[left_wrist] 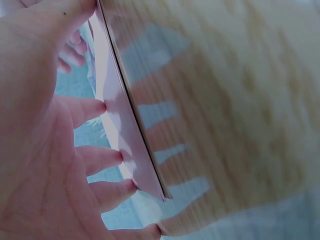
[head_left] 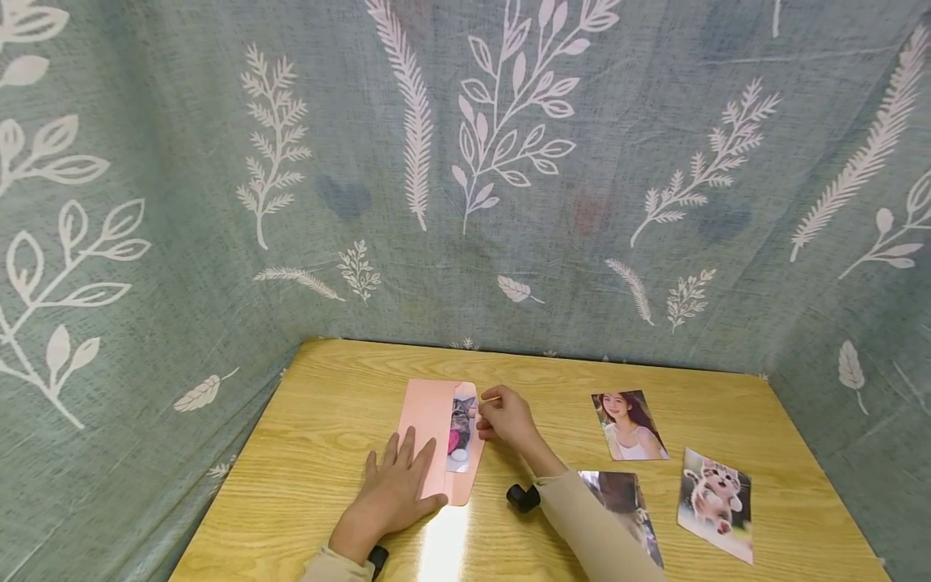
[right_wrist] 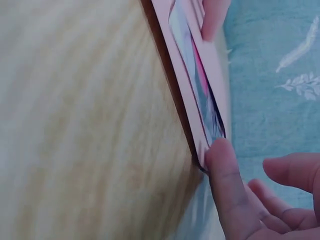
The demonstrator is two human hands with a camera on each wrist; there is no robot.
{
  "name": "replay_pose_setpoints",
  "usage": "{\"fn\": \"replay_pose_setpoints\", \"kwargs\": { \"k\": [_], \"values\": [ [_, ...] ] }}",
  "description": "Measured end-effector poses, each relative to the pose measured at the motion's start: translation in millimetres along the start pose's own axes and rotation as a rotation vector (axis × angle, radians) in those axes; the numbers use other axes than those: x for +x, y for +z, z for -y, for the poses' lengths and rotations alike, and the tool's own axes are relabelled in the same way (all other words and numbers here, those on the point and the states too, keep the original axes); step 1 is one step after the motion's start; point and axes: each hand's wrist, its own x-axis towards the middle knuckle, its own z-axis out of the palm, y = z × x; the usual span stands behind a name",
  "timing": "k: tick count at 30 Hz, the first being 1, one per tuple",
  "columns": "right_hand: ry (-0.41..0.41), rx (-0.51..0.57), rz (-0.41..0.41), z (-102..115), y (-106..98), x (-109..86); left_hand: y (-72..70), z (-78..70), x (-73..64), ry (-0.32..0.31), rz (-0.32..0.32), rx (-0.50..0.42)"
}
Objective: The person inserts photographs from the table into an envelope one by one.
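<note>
A pink envelope (head_left: 425,404) lies on the wooden table, its open flap side toward the right. Partly inside it is a photo of a grey cat (head_left: 461,420), whose right part shows at the opening. My left hand (head_left: 396,489) rests flat on the envelope's lower left part with fingers spread. At the opening, my right hand (head_left: 509,416) touches the photo's edge beside the flap. In the right wrist view one fingertip (right_wrist: 221,152) presses at the end of the photo and flap, while the other fingers stand apart from it.
To the right lie a portrait photo (head_left: 629,426), a kitten photo (head_left: 716,503) and another photo (head_left: 618,501) partly covered by the right sleeve (head_left: 592,529). A patterned curtain (head_left: 451,307) hangs behind the table (head_left: 342,364) and along both sides.
</note>
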Motion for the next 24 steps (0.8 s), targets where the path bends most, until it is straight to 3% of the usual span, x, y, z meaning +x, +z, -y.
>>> {"fn": "replay_pose_setpoints", "kwargs": {
  "k": [6, 24],
  "values": [
    [0.021, 0.066, 0.063, -5.9, -1.0, -9.6, 1.3, 1.2, 1.0, -0.017, 0.02, 0.009],
    [0.013, 0.131, 0.116, -10.3, 3.5, -10.5, 3.5, -0.1, 0.9, -0.014, 0.013, -0.002]
  ]
}}
